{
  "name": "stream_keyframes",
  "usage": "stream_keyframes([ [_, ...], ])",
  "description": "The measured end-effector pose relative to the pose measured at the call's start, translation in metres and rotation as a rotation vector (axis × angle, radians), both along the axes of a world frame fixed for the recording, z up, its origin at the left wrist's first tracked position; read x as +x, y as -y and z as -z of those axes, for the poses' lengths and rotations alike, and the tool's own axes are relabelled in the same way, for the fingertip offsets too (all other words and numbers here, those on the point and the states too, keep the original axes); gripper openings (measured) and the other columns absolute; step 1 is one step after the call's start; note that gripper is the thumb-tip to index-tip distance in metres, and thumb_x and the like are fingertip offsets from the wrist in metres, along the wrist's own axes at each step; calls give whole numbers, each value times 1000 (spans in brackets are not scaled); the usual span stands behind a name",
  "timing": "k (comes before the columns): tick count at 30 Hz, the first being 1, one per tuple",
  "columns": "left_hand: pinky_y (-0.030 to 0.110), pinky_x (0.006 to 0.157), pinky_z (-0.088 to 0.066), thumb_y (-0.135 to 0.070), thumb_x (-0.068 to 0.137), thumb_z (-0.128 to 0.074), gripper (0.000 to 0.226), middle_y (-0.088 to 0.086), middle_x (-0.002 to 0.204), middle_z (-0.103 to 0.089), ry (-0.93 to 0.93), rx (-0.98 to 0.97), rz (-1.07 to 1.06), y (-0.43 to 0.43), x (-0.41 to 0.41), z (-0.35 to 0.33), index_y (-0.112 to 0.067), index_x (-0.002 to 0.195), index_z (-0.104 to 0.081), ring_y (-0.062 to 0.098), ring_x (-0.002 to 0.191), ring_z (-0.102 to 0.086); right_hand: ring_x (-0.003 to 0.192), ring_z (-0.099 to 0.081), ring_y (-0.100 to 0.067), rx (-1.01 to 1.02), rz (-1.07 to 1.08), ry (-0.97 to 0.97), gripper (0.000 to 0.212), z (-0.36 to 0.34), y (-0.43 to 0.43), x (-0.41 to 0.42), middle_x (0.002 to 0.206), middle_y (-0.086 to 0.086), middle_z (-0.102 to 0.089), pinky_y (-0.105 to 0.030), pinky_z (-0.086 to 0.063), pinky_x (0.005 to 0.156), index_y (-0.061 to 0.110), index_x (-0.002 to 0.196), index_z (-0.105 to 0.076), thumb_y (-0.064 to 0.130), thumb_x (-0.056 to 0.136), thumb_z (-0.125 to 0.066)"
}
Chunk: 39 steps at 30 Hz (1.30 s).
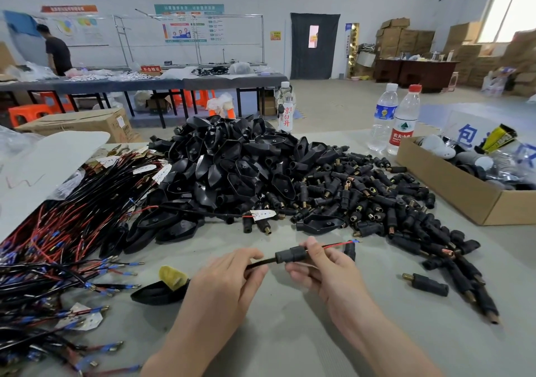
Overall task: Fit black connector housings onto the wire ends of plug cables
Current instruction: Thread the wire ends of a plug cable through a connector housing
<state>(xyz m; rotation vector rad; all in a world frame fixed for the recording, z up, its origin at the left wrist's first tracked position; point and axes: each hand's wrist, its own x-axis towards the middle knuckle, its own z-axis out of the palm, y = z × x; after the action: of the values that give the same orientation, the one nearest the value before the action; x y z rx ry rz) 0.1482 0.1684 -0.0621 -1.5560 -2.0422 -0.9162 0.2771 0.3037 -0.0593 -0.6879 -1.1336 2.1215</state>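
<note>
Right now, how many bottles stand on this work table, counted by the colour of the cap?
White cap: 2, the bottle with red lettering and the blue-label bottle
Red cap: 1, the red-label bottle
Total: 3

I am holding a housing in my right hand, its cable in my left hand. Behind, shells are piling on the table, cable heap left, plugs right, box farther right.
</note>
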Motion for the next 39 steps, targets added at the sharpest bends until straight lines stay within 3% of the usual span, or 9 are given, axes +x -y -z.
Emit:
stream_keyframes([
  [3,19,68,-42,-37,93,-49,24,-16,78,-65,-50,13,5,-2,-3,4,-22,91,-67,3,76,-53,78,-75,-27,-29,21,-14,29,1,-3,3,96,-20,-75,-24,-59,62,-2,106,-64,24,99,-53],
  [14,21,65,-41,-38,95,-49,22,-18,73,-60,2,62,-12,-5,-3,8,-23,89,-65,5,66,-52,88,-75,-30,-64,-109,-49,30,-5,2,3,107,-14,-75,-28,-59,66,6,108,-68,28,88,-64],
  [20,25,60,-47,-39,93,-50,22,-17,76,-62,26,39,32,-7,1,9,-24,91,-65,4,66,-59,83,-75,-28,-75,-107,-86,38,0,8,-5,103,-20,-74,-23,-59,65,-7,113,-55,25,94,-60],
  [25,24,74,-42,-39,90,-55,23,-18,81,-67,-123,51,1,-6,-8,11,-22,95,-69,0,74,-57,90,-74,-31,-2,-35,-72,47,-3,2,0,103,-17,-75,-22,-58,69,-6,109,-60,35,87,-64],
  [33,29,72,-39,-31,93,-54,21,-12,69,-63,-285,87,-16,-9,-8,13,-20,82,-68,12,60,-56,90,-75,-28,-9,-129,-50,43,-1,10,-3,105,-16,-75,-23,-59,69,-3,110,-59,32,87,-67],
  [39,29,76,-43,-42,88,-58,32,-15,74,-68,-210,52,-16,-8,-7,12,-18,102,-74,9,69,-61,91,-75,-28,71,-60,-10,44,-3,8,-2,104,-13,-76,-23,-58,69,2,108,-66,38,83,-64],
])
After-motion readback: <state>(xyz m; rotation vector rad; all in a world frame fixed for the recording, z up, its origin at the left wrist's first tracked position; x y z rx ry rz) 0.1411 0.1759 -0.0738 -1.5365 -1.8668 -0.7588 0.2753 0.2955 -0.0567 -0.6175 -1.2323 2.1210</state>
